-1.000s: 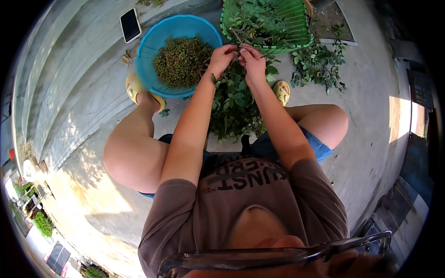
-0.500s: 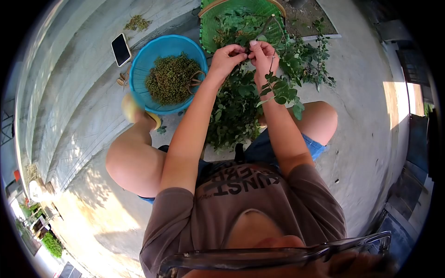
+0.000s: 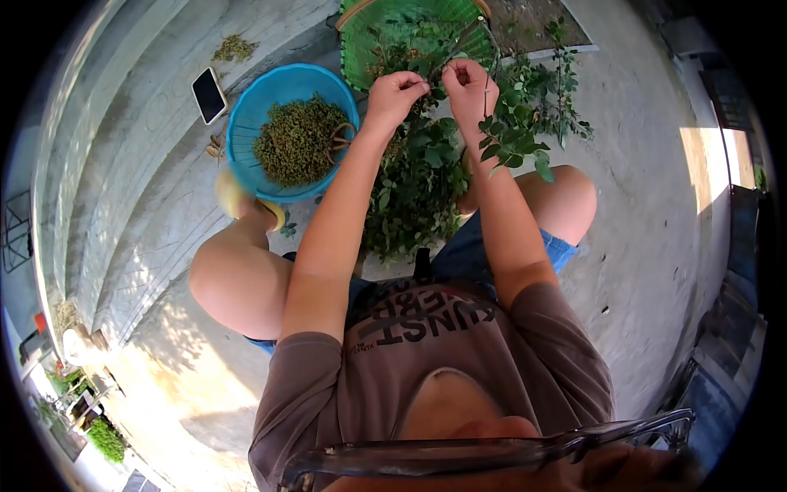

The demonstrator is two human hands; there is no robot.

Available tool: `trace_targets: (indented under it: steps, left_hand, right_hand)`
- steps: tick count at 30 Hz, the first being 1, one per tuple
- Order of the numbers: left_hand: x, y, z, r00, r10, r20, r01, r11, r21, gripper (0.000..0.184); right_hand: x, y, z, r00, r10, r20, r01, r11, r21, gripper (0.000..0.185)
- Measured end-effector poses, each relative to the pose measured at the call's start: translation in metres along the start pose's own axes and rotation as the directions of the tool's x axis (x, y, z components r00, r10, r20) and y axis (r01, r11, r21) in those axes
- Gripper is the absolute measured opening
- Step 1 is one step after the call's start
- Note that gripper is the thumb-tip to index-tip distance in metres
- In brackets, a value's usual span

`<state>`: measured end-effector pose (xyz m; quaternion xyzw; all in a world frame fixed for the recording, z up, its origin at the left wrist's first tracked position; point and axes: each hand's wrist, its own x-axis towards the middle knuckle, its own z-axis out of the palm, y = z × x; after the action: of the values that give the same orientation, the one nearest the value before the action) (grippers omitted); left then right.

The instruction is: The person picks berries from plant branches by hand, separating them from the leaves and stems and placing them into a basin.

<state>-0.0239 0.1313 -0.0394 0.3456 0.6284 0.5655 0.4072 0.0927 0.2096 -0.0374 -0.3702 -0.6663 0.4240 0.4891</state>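
My left hand (image 3: 393,100) has its fingers pinched together at the near edge of the green basket (image 3: 358,61); what they hold is too small to make out. Close beside it on the right, my right hand (image 3: 470,88) is closed on a leafy branch (image 3: 514,146), whose stem rises over the basket and whose leaves hang beside my right forearm. Below both hands a heap of leafy branches (image 3: 414,201) lies between my legs. The blue basin (image 3: 239,152), left of my left hand, holds a pile of small green-brown berries (image 3: 299,143).
A phone (image 3: 209,96) lies left of the basin, with a small bunch of sprigs (image 3: 235,47) beyond it. More leafy branches (image 3: 566,102) lie on the concrete right of the basket. Steps (image 3: 147,107) curve along the left side.
The basket and basin have shifted left in view. A leafy branch now hangs by my right forearm, and my hands have moved slightly apart since half a second ago.
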Motion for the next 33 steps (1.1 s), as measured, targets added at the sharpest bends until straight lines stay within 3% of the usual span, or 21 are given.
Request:
trace_targets:
  steps: [1, 4, 5, 6, 8, 15, 20, 22, 30, 32, 33]
  left_hand:
    - [0.000, 0.002, 0.000, 1.000, -0.003, 0.001, 0.003, 1.000, 0.001, 0.009]
    - [0.003, 0.008, -0.001, 0.998, -0.011, -0.056, 0.012, 1.000, 0.012, 0.011]
    - [0.005, 0.011, -0.002, 0.999, -0.005, -0.050, 0.004, 1.000, -0.008, 0.013]
    - [0.007, 0.011, -0.005, 0.999, -0.001, -0.046, 0.000, 1.000, -0.028, 0.014]
    - [0.009, 0.011, -0.008, 1.000, 0.013, -0.029, -0.015, 0.998, -0.065, 0.015]
    - [0.004, 0.013, -0.003, 0.999, 0.012, -0.034, -0.013, 0.999, -0.034, 0.012]
    - [0.002, 0.007, 0.002, 0.999, 0.017, -0.027, -0.016, 1.000, 0.012, 0.010]
    - [0.001, 0.009, 0.002, 0.999, 0.024, -0.024, -0.021, 0.993, 0.117, 0.010]
    - [0.008, 0.009, -0.002, 0.998, 0.055, -0.005, -0.054, 0.996, 0.075, 0.014]
    - [0.011, 0.008, -0.004, 0.998, 0.055, -0.006, -0.055, 0.998, 0.042, 0.015]
    - [0.012, 0.011, -0.007, 0.999, 0.032, 0.009, -0.032, 0.999, -0.003, 0.015]
  right_hand:
    - [0.000, -0.002, 0.000, 0.992, -0.127, -0.016, 0.124, 0.984, -0.126, 0.014]
    - [0.000, 0.000, -0.001, 0.995, -0.087, -0.042, 0.082, 0.990, -0.119, 0.012]
    - [-0.002, -0.001, -0.006, 0.971, 0.226, 0.071, -0.237, 0.943, 0.234, 0.005]
    - [-0.003, -0.008, -0.010, 0.916, 0.357, 0.180, -0.400, 0.816, 0.417, 0.005]
    - [-0.007, -0.023, -0.009, 0.841, 0.490, 0.229, -0.523, 0.630, 0.574, 0.007]
    - [-0.002, -0.015, -0.003, 0.864, 0.365, 0.346, -0.493, 0.475, 0.729, 0.010]
    - [0.001, -0.008, 0.003, 0.853, 0.430, 0.297, -0.509, 0.554, 0.659, 0.012]
    - [0.001, -0.008, 0.004, 0.900, 0.379, 0.214, -0.435, 0.755, 0.491, 0.012]
    - [0.000, -0.007, -0.012, 0.922, 0.310, 0.233, -0.385, 0.800, 0.460, 0.009]
    - [-0.001, -0.006, -0.015, 0.936, 0.282, 0.208, -0.331, 0.908, 0.256, 0.007]
    - [-0.004, -0.007, -0.014, 0.917, 0.318, 0.239, -0.382, 0.875, 0.298, 0.006]
